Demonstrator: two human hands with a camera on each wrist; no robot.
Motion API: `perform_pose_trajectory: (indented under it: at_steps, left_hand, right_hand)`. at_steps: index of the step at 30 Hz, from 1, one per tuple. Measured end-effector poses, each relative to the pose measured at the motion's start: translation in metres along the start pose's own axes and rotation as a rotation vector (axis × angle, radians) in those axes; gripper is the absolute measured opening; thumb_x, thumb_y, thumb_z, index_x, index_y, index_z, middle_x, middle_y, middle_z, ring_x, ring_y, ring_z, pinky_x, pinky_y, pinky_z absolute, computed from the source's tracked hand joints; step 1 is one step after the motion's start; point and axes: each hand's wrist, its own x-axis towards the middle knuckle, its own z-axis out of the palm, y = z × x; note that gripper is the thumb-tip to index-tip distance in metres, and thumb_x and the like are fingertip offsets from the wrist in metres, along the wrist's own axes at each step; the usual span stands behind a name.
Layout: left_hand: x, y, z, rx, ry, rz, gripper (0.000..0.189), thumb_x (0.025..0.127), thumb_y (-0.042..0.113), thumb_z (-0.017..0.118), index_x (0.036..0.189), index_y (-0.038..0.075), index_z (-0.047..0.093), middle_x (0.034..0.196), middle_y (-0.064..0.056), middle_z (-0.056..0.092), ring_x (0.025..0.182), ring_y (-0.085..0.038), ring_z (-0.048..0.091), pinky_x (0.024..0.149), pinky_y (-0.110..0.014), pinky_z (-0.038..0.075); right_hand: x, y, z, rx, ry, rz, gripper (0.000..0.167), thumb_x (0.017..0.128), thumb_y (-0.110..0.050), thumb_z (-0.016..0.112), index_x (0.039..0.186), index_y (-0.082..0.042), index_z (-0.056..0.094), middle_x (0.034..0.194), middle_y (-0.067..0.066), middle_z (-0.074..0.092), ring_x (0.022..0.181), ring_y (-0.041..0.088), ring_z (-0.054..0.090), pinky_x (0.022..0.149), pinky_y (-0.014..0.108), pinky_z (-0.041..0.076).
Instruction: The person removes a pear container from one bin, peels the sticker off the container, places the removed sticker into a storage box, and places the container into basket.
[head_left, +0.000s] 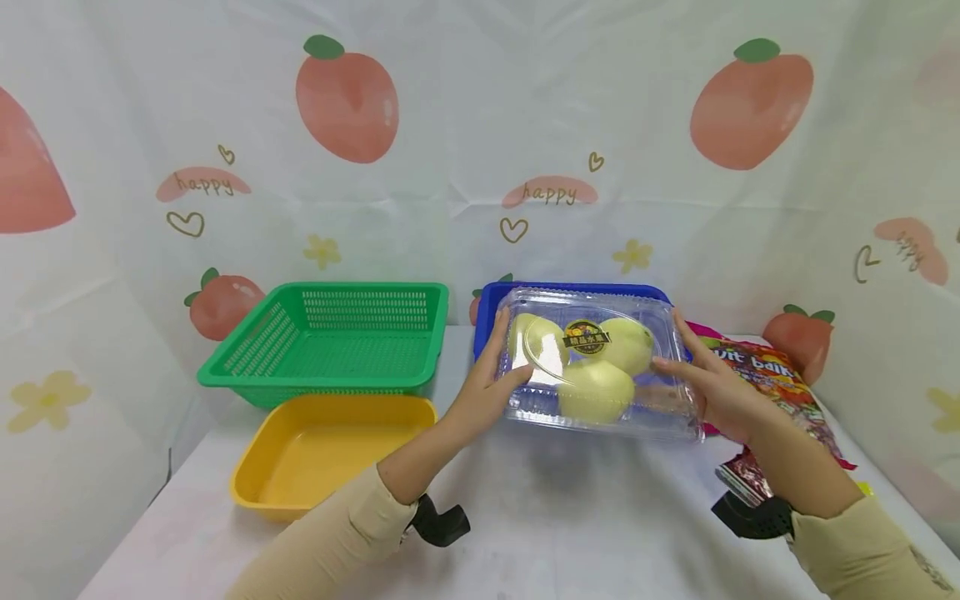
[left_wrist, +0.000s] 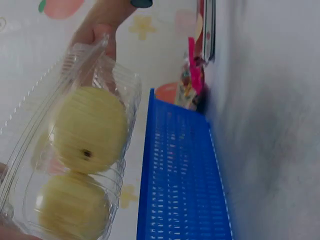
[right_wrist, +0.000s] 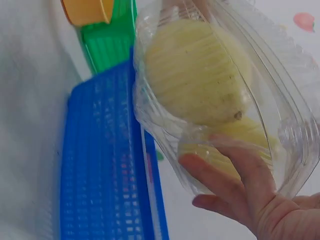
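Note:
Both hands hold a clear plastic fruit box (head_left: 660, 396) in the air, in front of and over the near side of a blue basket (head_left: 483, 312). Inside lie three pale yellow-green round fruits (head_left: 596, 392), and a dark label (head_left: 587, 337) is stuck on the lid. My left hand (head_left: 483, 387) grips the box's left end, thumb on the lid. My right hand (head_left: 720, 387) grips the right end, its thumb on top and, in the right wrist view, its fingers (right_wrist: 215, 175) spread under the bottom. The lid looks closed in the head view.
A green basket (head_left: 330, 379) stands at the back left, with a yellow tub (head_left: 247, 475) before it. Colourful snack bags (head_left: 780, 383) lie to the right, beside the right forearm. A printed cloth (head_left: 465, 125) hangs behind the white table (head_left: 555, 533).

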Motion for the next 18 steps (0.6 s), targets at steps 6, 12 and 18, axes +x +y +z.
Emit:
perform_pose_trajectory:
  at_steps: [6,12,18]
  left_hand:
    - [-0.031,0.005,-0.005,-0.037,-0.008,0.024,0.074,0.095,0.017,0.049,0.151,0.027,0.001,0.157,0.012,-0.004,0.145,-0.012,-0.003,0.118,-0.048,0.004]
    - [-0.065,0.001,-0.002,-0.092,-0.005,0.029,0.077,0.095,0.012,0.049,0.151,0.024,-0.002,0.158,0.008,-0.005,0.146,-0.016,-0.005,0.116,-0.053,0.001]
    - [-0.09,-0.005,0.001,-0.145,-0.007,0.01,0.078,0.094,0.01,0.049,0.15,0.027,-0.002,0.157,0.007,-0.008,0.145,-0.016,-0.01,0.116,-0.054,-0.003]
  right_hand:
    - [-0.017,0.01,0.025,0.025,0.049,-0.029,0.074,0.099,-0.027,0.044,0.138,-0.056,-0.011,0.151,0.012,-0.031,0.139,0.051,0.004,0.095,0.078,0.007]
    - [-0.034,0.028,0.054,-0.106,0.196,-0.166,0.066,0.1,-0.024,0.041,0.144,-0.047,-0.002,0.157,0.008,-0.016,0.137,0.051,0.01,0.097,0.071,0.022]
    - [-0.044,0.046,0.073,-0.166,0.261,-0.217,0.065,0.1,-0.019,0.04,0.148,-0.039,0.001,0.157,0.014,-0.008,0.114,0.018,0.059,0.079,0.05,0.054]
